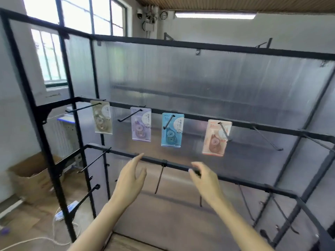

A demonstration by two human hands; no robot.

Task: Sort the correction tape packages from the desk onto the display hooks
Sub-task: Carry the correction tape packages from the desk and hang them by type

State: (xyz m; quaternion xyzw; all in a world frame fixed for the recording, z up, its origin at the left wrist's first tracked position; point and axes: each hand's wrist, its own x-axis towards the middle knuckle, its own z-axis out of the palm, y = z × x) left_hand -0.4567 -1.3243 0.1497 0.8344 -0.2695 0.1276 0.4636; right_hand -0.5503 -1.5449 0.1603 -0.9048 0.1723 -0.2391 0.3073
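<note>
Four correction tape packages, beige (pixel 101 117), purple (pixel 141 127), blue (pixel 172 130) and pink (pixel 216 137), hang along the 12 o'clock rail; left hand (pixel 130 175) and right hand (pixel 205 177) hover below, grip apart, empty. Likely between packages: next, fetch one from the surface, out of view

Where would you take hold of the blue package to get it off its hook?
Pinch the blue package by its lower part, under the bulge of the tape, thumb in front and fingers behind, coming from the front. It hangs flat and upright from a hole at its top, and the hook points out toward the viewer, so it probably has to slide forward along the hook to come free.
</note>
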